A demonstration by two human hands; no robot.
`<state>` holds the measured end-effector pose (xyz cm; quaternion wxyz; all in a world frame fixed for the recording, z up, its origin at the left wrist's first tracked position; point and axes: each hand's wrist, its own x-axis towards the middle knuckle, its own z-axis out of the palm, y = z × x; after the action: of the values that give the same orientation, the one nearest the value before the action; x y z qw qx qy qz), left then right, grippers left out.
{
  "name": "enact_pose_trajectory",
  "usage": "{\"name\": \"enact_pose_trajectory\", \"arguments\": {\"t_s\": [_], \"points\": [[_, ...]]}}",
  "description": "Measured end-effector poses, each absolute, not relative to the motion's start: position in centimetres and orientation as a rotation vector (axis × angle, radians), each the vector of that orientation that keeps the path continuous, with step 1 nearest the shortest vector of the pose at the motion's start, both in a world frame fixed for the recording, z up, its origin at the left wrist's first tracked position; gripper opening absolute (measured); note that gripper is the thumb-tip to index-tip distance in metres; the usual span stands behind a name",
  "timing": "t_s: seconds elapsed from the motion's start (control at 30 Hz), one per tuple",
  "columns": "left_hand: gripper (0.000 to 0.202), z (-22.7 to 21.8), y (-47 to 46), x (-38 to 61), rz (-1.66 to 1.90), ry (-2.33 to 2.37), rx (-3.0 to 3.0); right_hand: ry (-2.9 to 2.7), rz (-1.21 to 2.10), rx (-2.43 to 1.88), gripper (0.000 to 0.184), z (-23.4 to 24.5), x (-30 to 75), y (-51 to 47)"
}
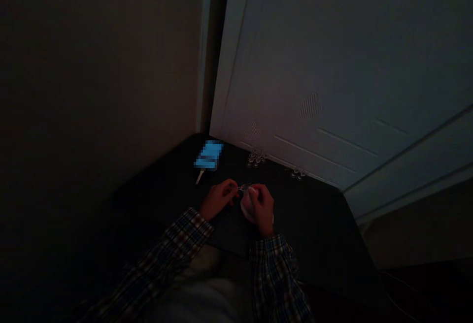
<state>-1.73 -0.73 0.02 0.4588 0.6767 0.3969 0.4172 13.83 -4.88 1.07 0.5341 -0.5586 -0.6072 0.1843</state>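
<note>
The room is very dark. Both my hands meet over a small black table (318, 214). My left hand (219, 199) is closed in a pinch on a tiny shiny piece (244, 187) that I cannot make out. My right hand (260, 209) is curled round a pale round object (247, 206), with its fingertips touching the same small piece. Plaid sleeves cover both forearms.
A glowing blue screen (209, 155) lies at the table's far left corner, with a thin pale stick (200, 177) beside it. Two clusters of small clear shiny pieces (256, 158) (297, 173) sit along the back edge by a white door (332, 77). A wall stands to the left.
</note>
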Motion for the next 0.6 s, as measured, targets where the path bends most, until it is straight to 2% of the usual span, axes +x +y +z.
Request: {"name": "enact_pose_trajectory", "arguments": {"t_s": [0.6], "points": [[0.028, 0.13, -0.68, -1.83, 1.020, 1.032, 1.639, -1.507, 0.414, -1.324, 0.019, 1.03, 13.75, -5.03]]}}
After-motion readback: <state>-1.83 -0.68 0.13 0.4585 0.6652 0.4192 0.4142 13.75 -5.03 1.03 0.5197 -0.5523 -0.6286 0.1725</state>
